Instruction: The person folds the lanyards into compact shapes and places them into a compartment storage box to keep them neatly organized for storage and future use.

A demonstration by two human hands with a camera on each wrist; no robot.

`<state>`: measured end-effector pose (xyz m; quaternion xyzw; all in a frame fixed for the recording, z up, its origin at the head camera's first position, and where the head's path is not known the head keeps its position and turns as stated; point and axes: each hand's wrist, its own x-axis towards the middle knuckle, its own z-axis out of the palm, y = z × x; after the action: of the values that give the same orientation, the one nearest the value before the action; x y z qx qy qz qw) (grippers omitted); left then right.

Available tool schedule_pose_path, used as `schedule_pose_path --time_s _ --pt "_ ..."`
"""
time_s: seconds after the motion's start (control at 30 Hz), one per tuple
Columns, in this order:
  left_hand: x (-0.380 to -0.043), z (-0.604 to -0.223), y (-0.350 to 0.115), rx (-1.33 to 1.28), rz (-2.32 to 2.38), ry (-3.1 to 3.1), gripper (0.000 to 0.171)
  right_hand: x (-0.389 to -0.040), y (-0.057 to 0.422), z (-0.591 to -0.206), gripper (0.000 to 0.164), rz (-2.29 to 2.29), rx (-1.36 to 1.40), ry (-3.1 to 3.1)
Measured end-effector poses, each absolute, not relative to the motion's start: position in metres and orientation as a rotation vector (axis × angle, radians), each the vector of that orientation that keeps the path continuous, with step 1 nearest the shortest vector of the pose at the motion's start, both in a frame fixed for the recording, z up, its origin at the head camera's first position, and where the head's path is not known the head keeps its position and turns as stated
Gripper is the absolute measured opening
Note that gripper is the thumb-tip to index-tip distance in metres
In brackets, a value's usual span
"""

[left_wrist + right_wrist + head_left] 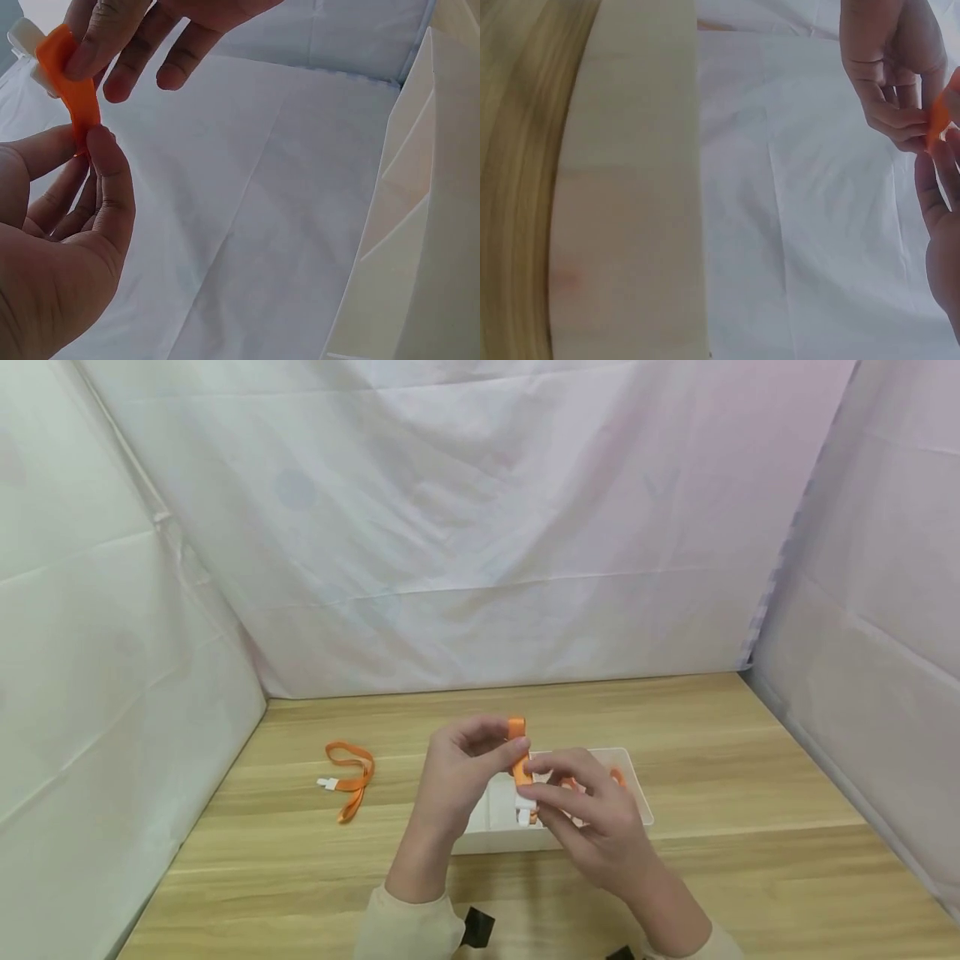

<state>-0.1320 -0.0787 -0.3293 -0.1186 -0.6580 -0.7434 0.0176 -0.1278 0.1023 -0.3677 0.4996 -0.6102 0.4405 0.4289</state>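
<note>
Above a white box, both hands hold one orange lanyard (517,727), gathered into a short flat bundle with a white plastic clip (526,803) at its lower end. My left hand (457,772) pinches the strap between thumb and fingers. From the other side my right hand (596,814) pinches the bundle close to the clip. In the left wrist view the orange strap (69,79) stands between the two sets of fingertips, with the white clip at its upper left. Only a sliver of the strap (939,120) shows at the right wrist view's edge.
The white divided box (491,842) sits on the wooden table (285,877) under the hands, with orange straps (617,776) in its right part. To the left lies another orange lanyard (364,777) with a white clip. White cloth (480,635) hangs behind and along both sides.
</note>
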Motion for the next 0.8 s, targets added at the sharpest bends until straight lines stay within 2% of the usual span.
schedule_pose_path --time_s 0.3,0.4,0.6,0.8 --pt "-0.134 -0.333 -0.083 -0.631 -2.435 -1.991 0.024 -0.129 0.112 -0.358 0.017 1.155 1.235 -1.549" --pt "-0.134 -0.335 -0.084 -0.673 -2.546 -1.885 0.02 -0.129 0.113 -0.357 0.016 1.189 1.263 -1.535" --pt "-0.135 -0.338 -0.083 -0.763 -2.655 -1.784 0.036 -0.129 0.115 -0.355 0.014 1.237 1.311 -1.506" --pt "-0.134 -0.338 -0.079 -0.877 -2.68 -1.69 0.034 -0.128 0.115 -0.353 0.015 1.244 1.321 -1.505"
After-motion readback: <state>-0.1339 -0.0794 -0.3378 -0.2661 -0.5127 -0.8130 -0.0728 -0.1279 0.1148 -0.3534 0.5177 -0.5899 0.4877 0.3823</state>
